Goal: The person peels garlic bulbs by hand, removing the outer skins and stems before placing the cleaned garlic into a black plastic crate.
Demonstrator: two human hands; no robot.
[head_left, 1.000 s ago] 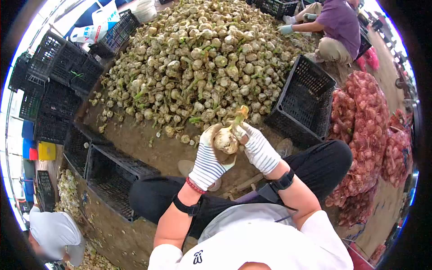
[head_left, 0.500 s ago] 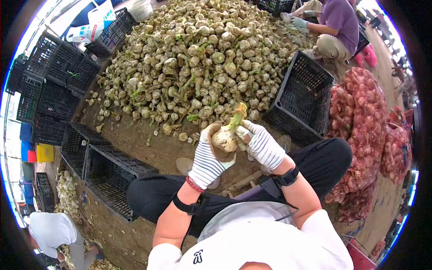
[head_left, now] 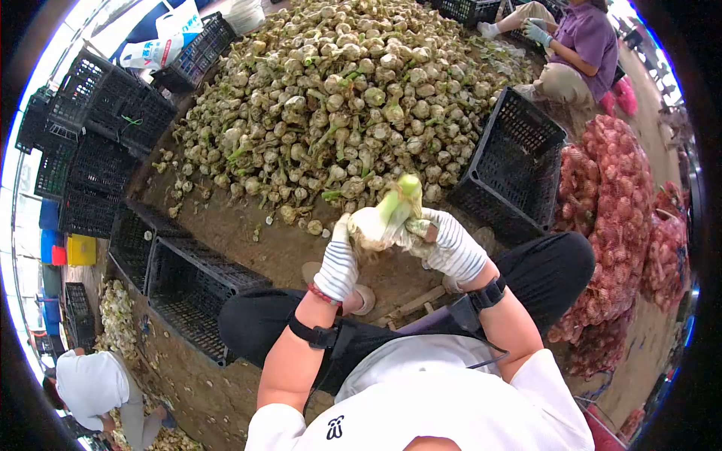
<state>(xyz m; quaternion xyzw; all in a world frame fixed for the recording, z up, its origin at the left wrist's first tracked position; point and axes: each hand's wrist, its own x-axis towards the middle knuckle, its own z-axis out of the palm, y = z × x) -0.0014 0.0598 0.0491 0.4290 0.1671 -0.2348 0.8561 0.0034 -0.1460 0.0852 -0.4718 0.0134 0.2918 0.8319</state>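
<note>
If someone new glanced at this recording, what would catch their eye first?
The big heap of bulbs would likely come first, filling the upper middle of the view. Just in front of its near edge, a pale bulb with a greenish stalk sits between the left grip and the right grip, both in striped gloves. Red net sacks stand out on the right, beside a black crate.

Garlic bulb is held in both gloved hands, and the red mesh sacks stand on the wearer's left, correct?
Not quite: the red mesh sacks are on the wearer's right, as the head view shows. The garlic bulb is held between the gloved left hand and right hand.
</note>
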